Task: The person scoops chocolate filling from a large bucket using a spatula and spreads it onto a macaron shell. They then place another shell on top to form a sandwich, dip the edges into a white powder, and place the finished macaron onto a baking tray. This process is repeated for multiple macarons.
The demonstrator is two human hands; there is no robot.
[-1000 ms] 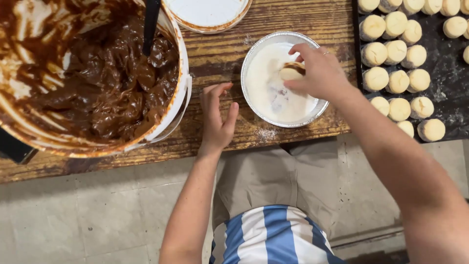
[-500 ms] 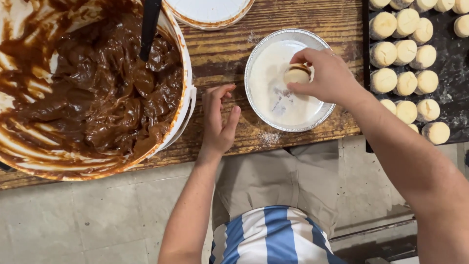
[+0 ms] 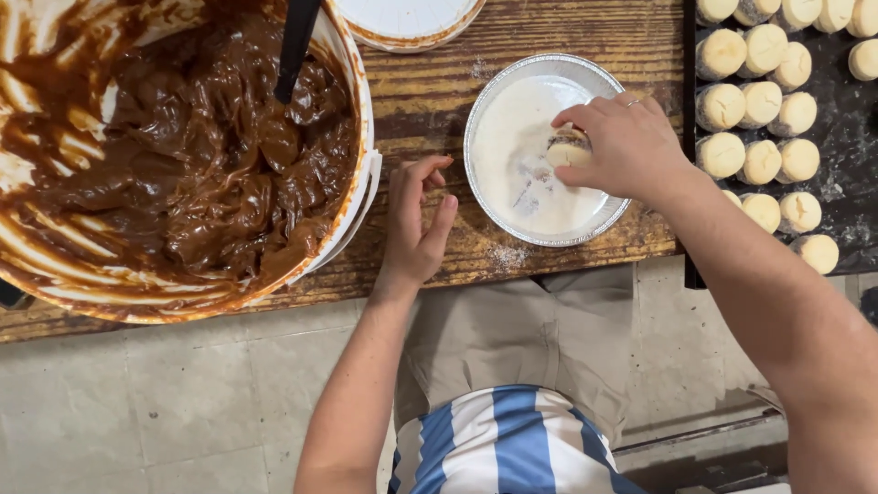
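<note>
My right hand [image 3: 626,146] pinches a small round filled cookie [image 3: 569,148] over the round foil pan of white powder [image 3: 512,197], centre-right of frame; my left hand [image 3: 416,220] rests empty. Squeezing harder could crumble it.

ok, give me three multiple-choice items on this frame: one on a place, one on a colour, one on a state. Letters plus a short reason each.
1. Where is the round silver foil pan?
A. on the floor
B. on the wooden table, between the big white bucket of brown spread and the dark tray of pale round biscuits
C. inside the bucket

2. What colour is the coating in the pan?
A. white
B. green
C. red

3. What is the right hand doing?
A. lying flat, empty
B. gripping the black utensil handle
C. holding a round biscuit over the pan

Answers: 1 B, the pan sits between bucket and tray; 2 A, its inside looks white; 3 C, fingers pinch the biscuit while the left hand rests empty on the table.
</note>
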